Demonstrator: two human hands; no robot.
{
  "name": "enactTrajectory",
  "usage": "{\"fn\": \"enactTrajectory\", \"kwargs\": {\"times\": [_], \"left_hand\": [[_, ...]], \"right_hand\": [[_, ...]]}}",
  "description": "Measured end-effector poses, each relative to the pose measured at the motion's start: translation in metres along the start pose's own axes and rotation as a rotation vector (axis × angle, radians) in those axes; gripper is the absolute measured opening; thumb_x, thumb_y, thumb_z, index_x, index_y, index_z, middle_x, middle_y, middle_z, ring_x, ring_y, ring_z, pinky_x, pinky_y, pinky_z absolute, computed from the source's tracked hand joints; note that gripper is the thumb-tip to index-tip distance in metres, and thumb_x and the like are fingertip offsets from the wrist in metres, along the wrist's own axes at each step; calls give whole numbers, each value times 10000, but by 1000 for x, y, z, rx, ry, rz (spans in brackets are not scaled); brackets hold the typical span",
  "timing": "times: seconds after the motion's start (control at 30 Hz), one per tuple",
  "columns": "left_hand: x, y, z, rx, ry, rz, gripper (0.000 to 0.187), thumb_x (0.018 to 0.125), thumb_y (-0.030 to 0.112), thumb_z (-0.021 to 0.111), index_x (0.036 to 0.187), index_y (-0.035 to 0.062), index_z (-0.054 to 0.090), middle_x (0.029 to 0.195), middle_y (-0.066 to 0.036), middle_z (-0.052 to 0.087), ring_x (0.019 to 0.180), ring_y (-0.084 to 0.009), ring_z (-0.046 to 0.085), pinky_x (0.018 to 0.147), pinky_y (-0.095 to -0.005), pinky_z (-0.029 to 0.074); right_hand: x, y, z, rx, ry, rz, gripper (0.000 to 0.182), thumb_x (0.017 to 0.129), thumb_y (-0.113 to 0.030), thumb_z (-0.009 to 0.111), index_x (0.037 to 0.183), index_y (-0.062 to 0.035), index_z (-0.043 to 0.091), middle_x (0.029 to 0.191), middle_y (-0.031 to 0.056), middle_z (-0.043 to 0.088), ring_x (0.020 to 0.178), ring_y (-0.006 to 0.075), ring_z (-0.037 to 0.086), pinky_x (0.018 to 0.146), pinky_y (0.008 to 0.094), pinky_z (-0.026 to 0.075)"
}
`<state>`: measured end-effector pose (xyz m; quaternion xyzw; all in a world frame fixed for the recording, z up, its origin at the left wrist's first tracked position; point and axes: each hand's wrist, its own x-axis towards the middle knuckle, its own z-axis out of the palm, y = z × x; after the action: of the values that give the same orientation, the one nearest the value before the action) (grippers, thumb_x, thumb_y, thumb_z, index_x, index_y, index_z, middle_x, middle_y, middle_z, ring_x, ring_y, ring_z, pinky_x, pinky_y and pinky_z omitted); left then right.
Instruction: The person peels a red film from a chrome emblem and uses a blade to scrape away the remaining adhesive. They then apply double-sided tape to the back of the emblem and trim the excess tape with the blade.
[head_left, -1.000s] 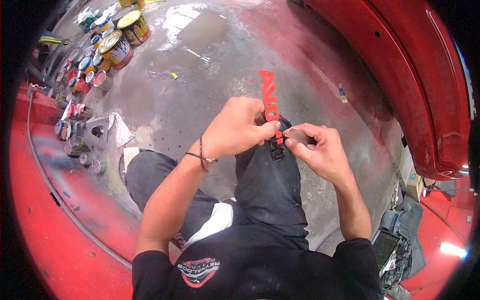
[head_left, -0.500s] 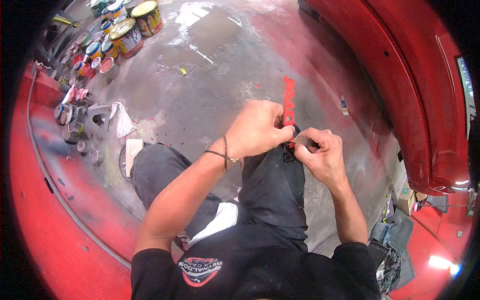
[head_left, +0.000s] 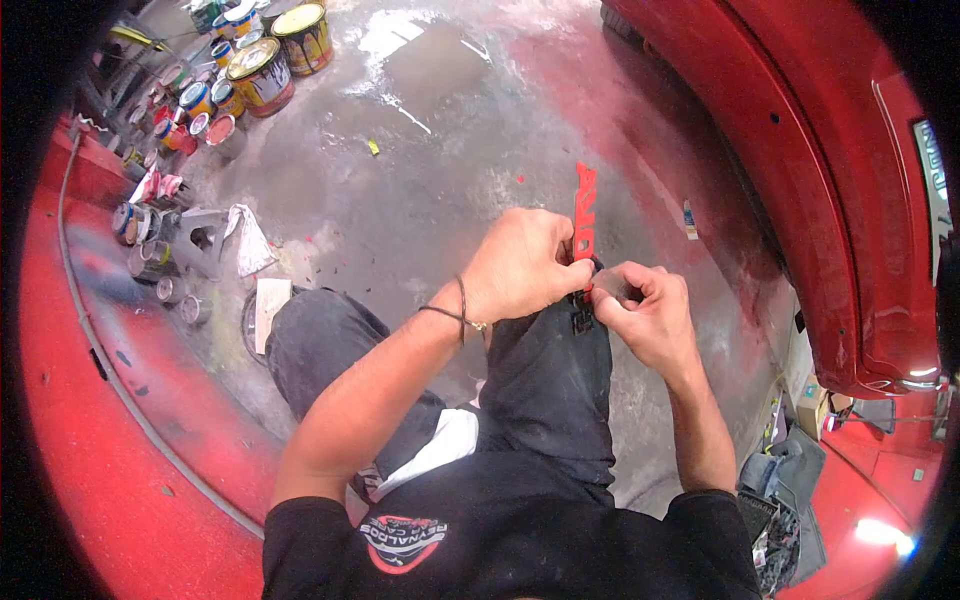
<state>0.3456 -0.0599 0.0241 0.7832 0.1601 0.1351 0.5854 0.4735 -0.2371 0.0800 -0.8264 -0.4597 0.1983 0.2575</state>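
A narrow red strip of cut-out letters, like a car emblem [head_left: 585, 205], stands out beyond my right knee. My left hand [head_left: 525, 250] is closed around its middle, thumb and fingers pinching it from the side. Below the fingers, a black lettered part [head_left: 582, 320] lies against the dark trousers [head_left: 550, 375]; whether it joins the red strip is hard to see. My right hand [head_left: 648, 312] is closed in a pinch at the strip's lower end, on a small thin greyish piece [head_left: 608, 284] mostly hidden by the fingers.
Paint cans [head_left: 262, 78] crowd the upper left. A grey stool [head_left: 205, 240] with a white cloth [head_left: 250, 240] stands left. A red car body [head_left: 800, 150] curves along the right. A small bottle [head_left: 690, 220] lies on the floor. Dark parts [head_left: 785, 500] sit lower right.
The view has shifted slightly, so the hands and emblem appear a little lower and to the right. Both hands keep their pinch; the right fingers have shifted slightly around the greyish piece.
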Motion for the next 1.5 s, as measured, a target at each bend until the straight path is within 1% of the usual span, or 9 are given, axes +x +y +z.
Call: {"fn": "enactTrajectory", "kwargs": {"times": [0.03, 0.17, 0.3, 0.4, 0.5, 0.63, 0.73, 1.13, 1.5], "left_hand": [[0, 0, 0, 7, -1, -8, 253, 904, 208, 740, 952, -40, 764, 767, -157, 767, 681, -175, 773, 660, -357, 611], [-1, 2, -1, -8, 24, -36, 272, 913, 218, 754, 906, -53, 745, 747, -151, 758, 658, -174, 769, 636, -344, 608], [-5, 8, -7, -152, -5, -92, 268, 929, 219, 781, 922, -48, 752, 769, -127, 765, 659, -160, 758, 609, -330, 596], [-5, 6, -8, -230, -56, -114, 244, 964, 218, 782, 965, -25, 760, 819, -81, 772, 670, -133, 729, 617, -309, 581], [-6, 5, -12, -361, -180, -105, 212, 1007, 217, 764, 1032, 6, 760, 898, -34, 774, 727, -101, 699, 671, -281, 567], [-4, -6, -23, -450, -371, -102, 196, 1031, 231, 758, 1091, 45, 756, 967, -1, 769, 803, -81, 682, 743, -260, 554], [0, -12, -22, -436, -416, -135, 208, 1024, 251, 774, 1094, 56, 760, 967, 3, 770, 810, -75, 681, 749, -256, 554], [4, -8, -12, -403, -250, -181, 245, 1016, 282, 775, 1024, 45, 711, 871, -28, 768, 704, -101, 725, 635, -248, 553], [7, -12, -17, -378, -341, -148, 261, 1038, 272, 749, 1130, 29, 719, 944, -35, 777, 734, -88, 716, 655, -248, 552]], "right_hand": [[-1, -2, 0, -50, 18, -17, 163, 792, -144, 774, 934, -67, 792, 600, 49, 601, 603, 167, 591, 720, 336, 461], [-5, 5, 17, -237, 282, -399, 235, 672, -56, 806, 881, -120, 717, 633, -14, 582, 607, 193, 604, 753, 385, 419], [-15, 10, 23, -223, 300, -469, 324, 643, -60, 826, 920, -131, 673, 637, -45, 556, 600, 183, 581, 745, 372, 407], [-27, 13, 16, -151, 235, -473, 306, 713, -104, 851, 955, -118, 664, 668, -18, 564, 600, 206, 555, 714, 385, 417], [-39, -6, 1, -68, 121, -35, 246, 871, -176, 819, 1030, -77, 659, 716, 21, 590, 646, 182, 566, 689, 375, 452], [-41, 13, -2, 266, 12, 11, 209, 1096, -179, 583, 1242, -31, 597, 829, 35, 639, 782, 124, 599, 715, 310, 507], [-45, 16, -1, 476, -130, 104, 179, 1118, -156, 548, 1244, -33, 579, 860, 32, 644, 783, 124, 591, 724, 309, 507], [-46, 10, 17, 387, -7, 188, 222, 1114, -211, 600, 1091, -6, 683, 799, 12, 617, 750, 92, 570, 699, 287, 479], [-32, 19, 32, 462, 25, 177, 216, 1117, -225, 612, 1044, -23, 628, 758, -25, 582, 695, 60, 513, 630, 271, 427]]}}
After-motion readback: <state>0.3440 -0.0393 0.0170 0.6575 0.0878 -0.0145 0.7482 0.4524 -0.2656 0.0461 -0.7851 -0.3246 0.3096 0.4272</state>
